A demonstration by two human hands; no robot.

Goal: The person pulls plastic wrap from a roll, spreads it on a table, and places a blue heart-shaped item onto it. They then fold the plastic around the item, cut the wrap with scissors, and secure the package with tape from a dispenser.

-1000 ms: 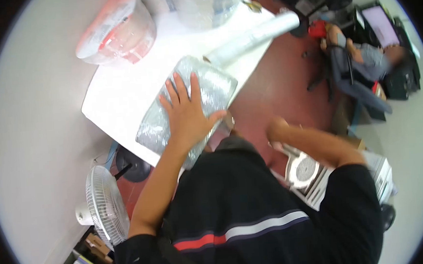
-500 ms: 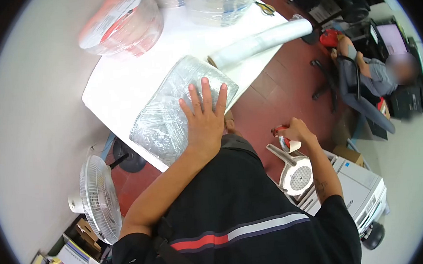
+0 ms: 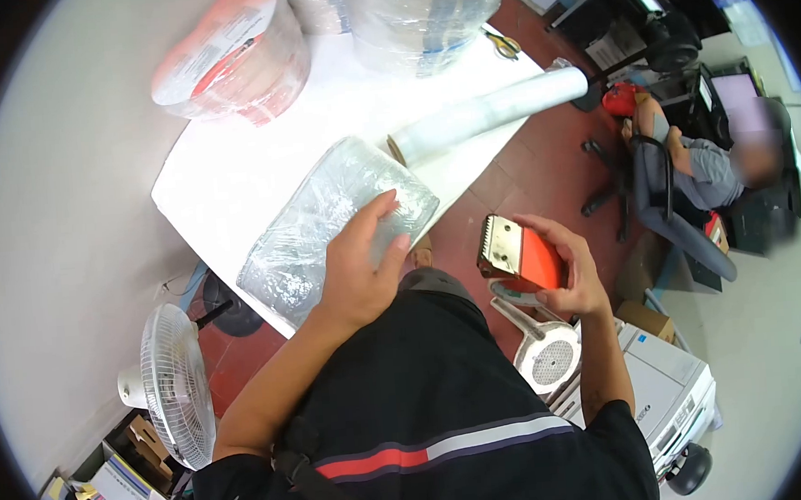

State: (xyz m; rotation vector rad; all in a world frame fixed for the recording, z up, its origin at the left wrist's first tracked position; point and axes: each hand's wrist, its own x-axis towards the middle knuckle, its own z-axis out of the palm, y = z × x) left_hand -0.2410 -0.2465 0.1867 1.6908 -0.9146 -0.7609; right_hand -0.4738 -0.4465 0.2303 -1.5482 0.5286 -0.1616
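Observation:
My right hand (image 3: 574, 270) grips a red tape dispenser (image 3: 521, 253) with a toothed metal edge, held up to the right of the table. My left hand (image 3: 362, 269) hovers over or rests lightly on a plastic-wrapped package (image 3: 298, 243), its fingers apart and holding nothing. The flat package lies at the near edge of the white table (image 3: 218, 165). Just beyond it is a roll of clear film (image 3: 493, 109), lying on its side.
Wrapped bundles (image 3: 238, 52) stand at the table's far end, with scissors (image 3: 503, 46) beside them. A fan (image 3: 176, 386) is at lower left. At right are a stool (image 3: 549, 356), a printer (image 3: 661, 385) and a seated person (image 3: 706, 168).
My right hand has raised the dispenser and turned it toward the table. My left hand has lifted from its flat spread on the package, its fingers now curved.

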